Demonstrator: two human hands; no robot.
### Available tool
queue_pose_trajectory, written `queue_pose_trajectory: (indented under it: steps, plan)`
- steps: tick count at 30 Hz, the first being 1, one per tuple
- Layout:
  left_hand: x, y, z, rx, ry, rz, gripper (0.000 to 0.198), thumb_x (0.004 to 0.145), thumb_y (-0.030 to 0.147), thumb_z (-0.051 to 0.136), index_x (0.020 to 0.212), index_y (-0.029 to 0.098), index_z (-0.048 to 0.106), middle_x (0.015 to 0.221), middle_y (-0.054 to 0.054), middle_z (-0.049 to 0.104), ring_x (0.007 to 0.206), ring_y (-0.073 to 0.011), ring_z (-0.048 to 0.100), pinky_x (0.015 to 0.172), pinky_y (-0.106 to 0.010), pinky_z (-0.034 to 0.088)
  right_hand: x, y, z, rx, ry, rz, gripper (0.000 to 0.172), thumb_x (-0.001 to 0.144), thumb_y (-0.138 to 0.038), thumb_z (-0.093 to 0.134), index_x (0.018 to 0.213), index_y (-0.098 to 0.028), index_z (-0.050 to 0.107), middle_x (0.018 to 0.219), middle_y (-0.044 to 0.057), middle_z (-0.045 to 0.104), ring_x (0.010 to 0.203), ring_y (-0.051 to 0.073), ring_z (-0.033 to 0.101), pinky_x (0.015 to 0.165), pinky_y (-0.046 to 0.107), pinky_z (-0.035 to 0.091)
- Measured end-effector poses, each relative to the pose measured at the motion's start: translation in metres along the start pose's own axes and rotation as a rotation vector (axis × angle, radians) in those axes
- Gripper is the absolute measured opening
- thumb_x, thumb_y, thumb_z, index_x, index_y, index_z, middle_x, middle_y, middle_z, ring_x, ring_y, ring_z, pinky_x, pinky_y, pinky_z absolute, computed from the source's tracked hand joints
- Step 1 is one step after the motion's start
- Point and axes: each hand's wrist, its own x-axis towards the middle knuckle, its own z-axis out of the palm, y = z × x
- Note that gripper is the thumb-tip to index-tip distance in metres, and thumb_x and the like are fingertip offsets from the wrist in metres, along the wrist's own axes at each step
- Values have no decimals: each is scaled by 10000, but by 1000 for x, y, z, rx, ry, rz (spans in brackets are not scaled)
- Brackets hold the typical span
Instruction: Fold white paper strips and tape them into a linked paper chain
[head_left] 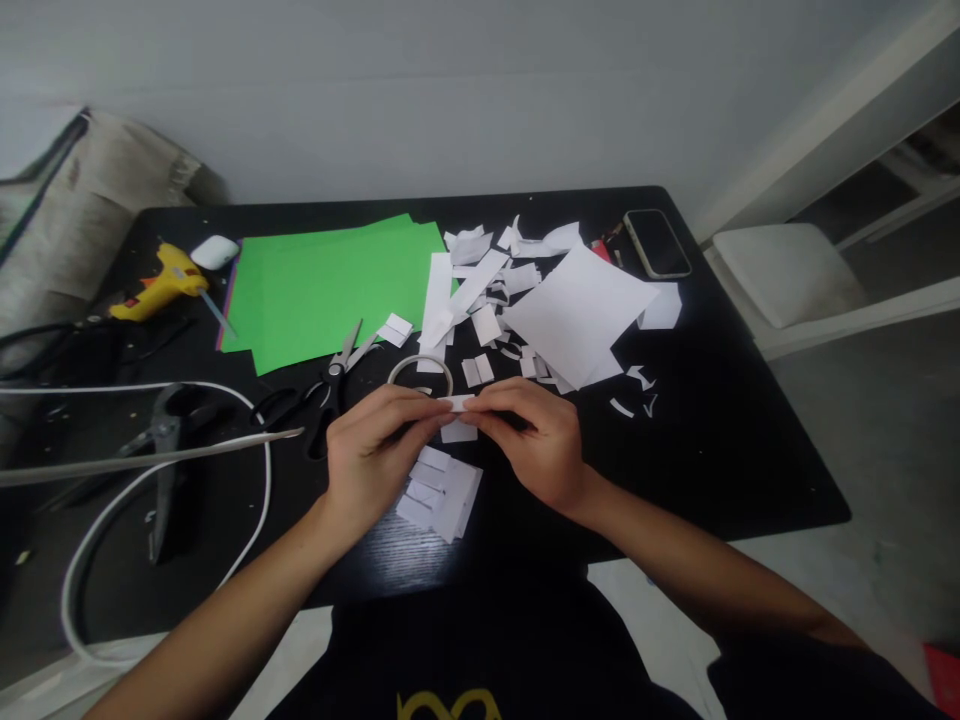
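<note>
Between my two hands is a small piece of white paper (pixel 459 432) with a crease or fold near its upper edge. My left hand (pixel 379 435) pinches its left side between thumb and index finger. On the opposite side my right hand (pixel 536 440) pinches it the same way, the fingertips close together. Just below lie several folded white paper pieces (pixel 442 490) in a loose stack on the black table. Behind the hands rests a tape ring (pixel 420 360), partly covered by my left hand. Open black-handled scissors (pixel 336 375) lie left of it.
Green paper sheets (pixel 330 290) lie at the back left, near a yellow glue gun (pixel 169 283) and a white mouse (pixel 214 252). White paper scraps (pixel 480 280) and a larger white sheet (pixel 581 310) spread behind. A phone (pixel 658 243), pliers (pixel 166 450) and a white cable (pixel 268 480) are around.
</note>
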Motion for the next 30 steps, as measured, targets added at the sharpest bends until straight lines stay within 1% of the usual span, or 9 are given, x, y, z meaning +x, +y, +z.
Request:
queue_pose_trajectory:
  steps: [3, 6, 9, 12, 15, 20, 24, 27, 30]
  plan:
    - [1, -2, 0, 22, 22, 27, 115, 889, 199, 818, 953, 294, 831, 894, -22, 748, 809, -168, 708, 701, -309, 592, 0, 0, -1, -30, 15, -2, 111, 920, -196, 803, 961, -299, 809, 903, 20, 735, 847, 191, 726, 785, 379, 632]
    - [2, -4, 0, 19, 11, 24, 115, 876, 222, 832, 968, 286, 806, 953, -30, 736, 895, -191, 704, 772, -339, 595, 2, 0, -1, -9, 11, 47, 84, 902, -217, 822, 919, -297, 802, 930, 23, 710, 884, 199, 711, 837, 395, 623]
    - [0, -9, 2, -40, -6, -42, 231, 859, 268, 849, 1065, 262, 745, 1059, -57, 728, 994, -222, 693, 857, -381, 590, 4, 0, 1, 135, 2, 186, 47, 908, -273, 815, 893, -271, 771, 948, 28, 730, 923, 207, 712, 851, 385, 623]
    - [-3, -13, 4, -120, -8, -103, 283, 866, 268, 826, 1100, 241, 670, 1120, -81, 702, 1056, -236, 686, 896, -391, 582, 5, 0, 3, 298, 16, 360, 166, 877, -369, 844, 891, -245, 736, 918, 25, 740, 885, 195, 718, 827, 358, 635]
    - [-4, -13, 4, -106, 3, -77, 257, 874, 237, 798, 1067, 242, 628, 1141, -78, 692, 1113, -248, 676, 970, -427, 557, 6, 1, 4, 356, 32, 442, 231, 845, -407, 866, 887, -238, 714, 903, 22, 748, 871, 188, 729, 842, 354, 646]
    - [-2, -6, 1, 129, -9, 43, 169, 883, 210, 775, 984, 235, 642, 1207, -71, 668, 1146, -249, 649, 1013, -443, 510, 4, 3, 4, 378, 46, 460, 185, 862, -343, 851, 968, -243, 737, 927, 18, 745, 872, 172, 739, 848, 334, 656]
    - [-1, -5, 2, 208, 32, 53, 242, 873, 253, 790, 1031, 235, 607, 1231, -89, 642, 1172, -275, 621, 1014, -467, 487, 3, 2, 4, 379, 16, 448, 216, 890, -360, 823, 1073, -258, 766, 989, 28, 764, 890, 179, 752, 872, 360, 675]
    - [-1, -6, 2, 282, 94, 51, 310, 849, 306, 816, 1034, 238, 576, 1179, -91, 625, 1132, -286, 596, 984, -474, 470, 3, 0, 3, 361, 10, 433, 198, 904, -385, 808, 1054, -260, 773, 1022, 36, 780, 881, 187, 760, 864, 376, 686]
    - [-1, -7, 1, 338, 106, 30, 318, 843, 347, 824, 1007, 234, 577, 1062, -71, 616, 1049, -269, 588, 925, -441, 469, 3, 0, 4, 355, 18, 407, 161, 911, -373, 802, 1018, -256, 772, 1025, 37, 781, 918, 195, 761, 872, 373, 684]
